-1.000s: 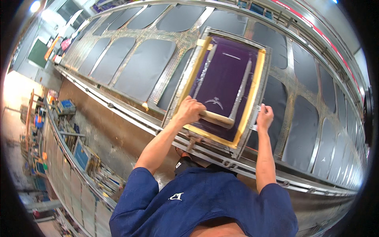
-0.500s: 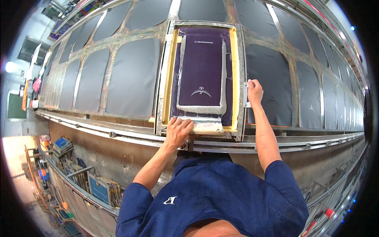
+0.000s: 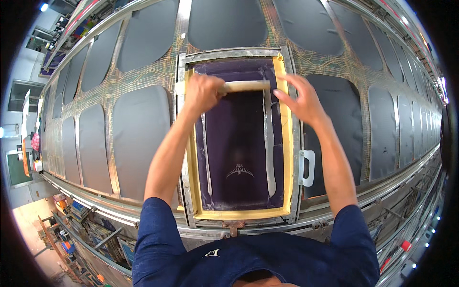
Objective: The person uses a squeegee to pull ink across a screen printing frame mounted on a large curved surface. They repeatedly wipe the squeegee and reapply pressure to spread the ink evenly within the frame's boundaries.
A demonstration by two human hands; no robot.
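A screen-printing frame point(image 3: 183, 196) with metal sides and yellow tape lies across the bench in front of me. Its dark purple mesh point(image 3: 236, 138) bears a small pale emblem, with silvery ink streaks point(image 3: 269, 158) down both sides. My left hand point(image 3: 203, 93) is closed on the left end of a squeegee point(image 3: 248, 86), which lies crosswise near the frame's far end. My right hand point(image 3: 306, 103) is open, thumb and fingers apart, just beyond the squeegee's right end and over the frame's right side. A white handle point(image 3: 307, 168) on that side stands free of my hand.
Dark grey rounded panels point(image 3: 143, 138) lie in rows along the long bench on both sides and beyond the frame. A metal rail point(image 3: 114, 215) follows the bench's near edge. Shelves with stored frames and tools point(image 3: 71, 225) stand at the lower left.
My left hand has carried the squeegee from the frame's near end to its far end. My right hand has let go of the white handle and moved up toward the squeegee, opening.
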